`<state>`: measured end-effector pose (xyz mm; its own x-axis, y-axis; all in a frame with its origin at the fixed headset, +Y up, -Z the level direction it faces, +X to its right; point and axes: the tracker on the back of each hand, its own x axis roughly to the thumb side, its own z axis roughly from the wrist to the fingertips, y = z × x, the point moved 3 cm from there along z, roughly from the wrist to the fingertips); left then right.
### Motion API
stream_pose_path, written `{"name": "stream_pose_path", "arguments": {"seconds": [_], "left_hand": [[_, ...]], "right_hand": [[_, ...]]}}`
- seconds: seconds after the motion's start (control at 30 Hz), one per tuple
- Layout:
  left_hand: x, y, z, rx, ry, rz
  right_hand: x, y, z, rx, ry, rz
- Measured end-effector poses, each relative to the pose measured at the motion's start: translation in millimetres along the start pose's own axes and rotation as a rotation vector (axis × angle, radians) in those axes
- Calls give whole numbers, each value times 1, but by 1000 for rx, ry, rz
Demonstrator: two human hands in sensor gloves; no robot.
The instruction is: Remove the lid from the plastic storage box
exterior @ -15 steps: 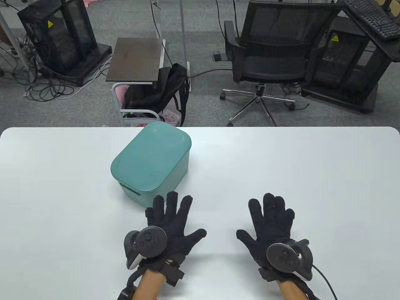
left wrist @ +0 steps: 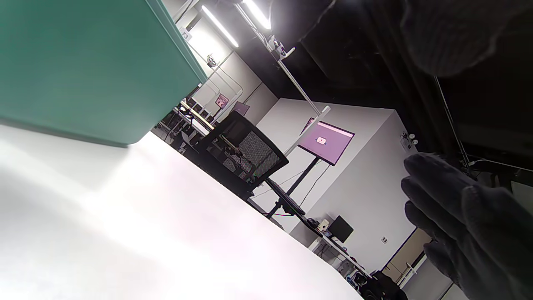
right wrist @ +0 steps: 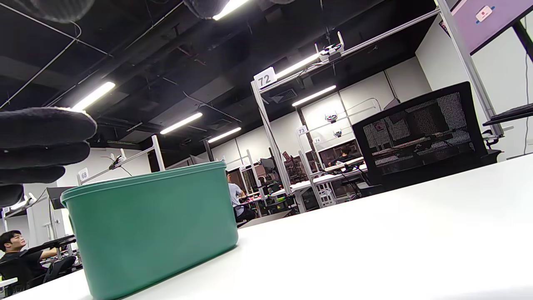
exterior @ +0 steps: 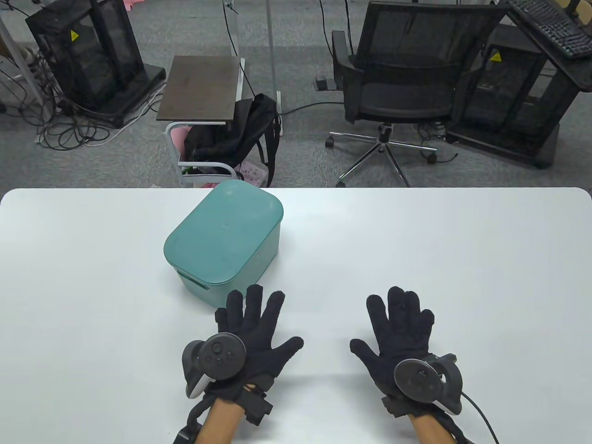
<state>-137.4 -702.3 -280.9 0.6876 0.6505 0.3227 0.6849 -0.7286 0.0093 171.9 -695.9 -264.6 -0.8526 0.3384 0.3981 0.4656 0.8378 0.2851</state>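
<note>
Storage box [exterior: 231, 259]: teal plastic; stands on the white worktop [exterior: 439, 259], left of centre and toward the far edge, set at an angle to that edge.
Lid [exterior: 224, 229]: seated on the box, covering the whole top.
My left hand [exterior: 252, 335]: lies flat, palm down, near the near edge; grip apart, fingers spread, holding nothing. Fingertips just beside the box's near corner; I cannot tell whether they touch it.
My right hand [exterior: 400, 330]: lies flat, palm down, well apart from the box; grip apart, holding nothing.
Trackers: one strapped to the back of each hand.
</note>
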Motion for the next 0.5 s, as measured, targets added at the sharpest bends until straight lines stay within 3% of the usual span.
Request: {"name": "stream_pose_path", "arguments": {"seconds": [0.27, 0.5], "left_hand": [[-6, -11, 0, 28, -21, -113], [-20, -36, -1, 146, -77, -295]], "right_hand": [[-4, 4, 0, -17, -25, 21], [-11, 5, 0, -18, -48, 26]]}}
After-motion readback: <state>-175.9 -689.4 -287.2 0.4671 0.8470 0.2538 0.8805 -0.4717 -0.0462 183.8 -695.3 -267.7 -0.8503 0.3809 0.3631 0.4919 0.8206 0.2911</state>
